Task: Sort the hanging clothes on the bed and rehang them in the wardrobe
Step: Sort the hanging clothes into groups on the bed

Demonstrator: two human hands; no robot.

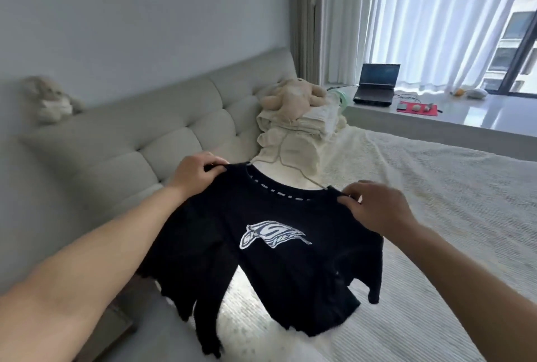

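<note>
Head view shows a black T-shirt [279, 245] held up in the air above the bed [436, 216], with its white printed logo facing the camera. The left hand [197, 173] is pinched closed on the left shoulder seam, and the right hand [374, 204] is pinched closed on the right shoulder seam; the two hands are well apart, with the collar stretched between them. A thin hanger [290, 170] seems to rise behind the collar, but its hook is hard to see clearly.

I judge the shirt to be light and very soft. It has no stiffness: the hem and sleeves fall down freely and fold on themselves, touching the bed cover below. It is not fragile and not slippery, so a simple pinch is enough. The best places to hold are the shoulders, as now, because the fabric then hangs flat and the neck opening stays wide for the hanger.

Behind the shirt, folded cream clothes [293, 135] lie in a pile near the headboard [145, 135], with a plush toy [293, 94] on top. No wardrobe is in view.
</note>
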